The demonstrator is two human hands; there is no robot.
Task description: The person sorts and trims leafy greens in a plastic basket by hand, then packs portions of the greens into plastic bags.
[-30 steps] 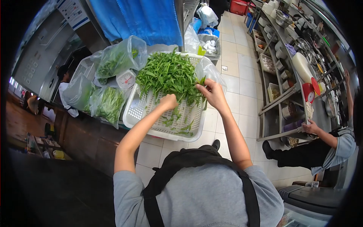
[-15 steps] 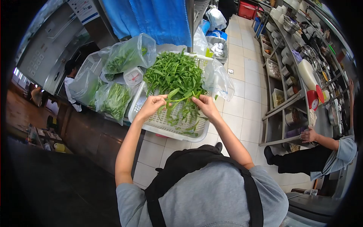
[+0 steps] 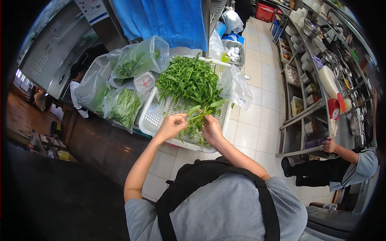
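Observation:
A white perforated basket holds a heap of leafy greens toward its far side, with loose leaves nearer me. Over the basket's near part, my left hand pinches one end of a green stem. The fingers of my right hand are closed on the same stem, close to its leaves. A clear plastic bag hangs over the basket's right rim.
Left of the basket are bagged greens and a dial scale. A blue cloth hangs behind. Shelving with kitchenware runs along the right, where another person's hand rests. A further person is at the far left.
Both hands, first apart, came together on a stem and have since moved slightly nearer my body. The other person's hand at the shelf has closed on its edge.

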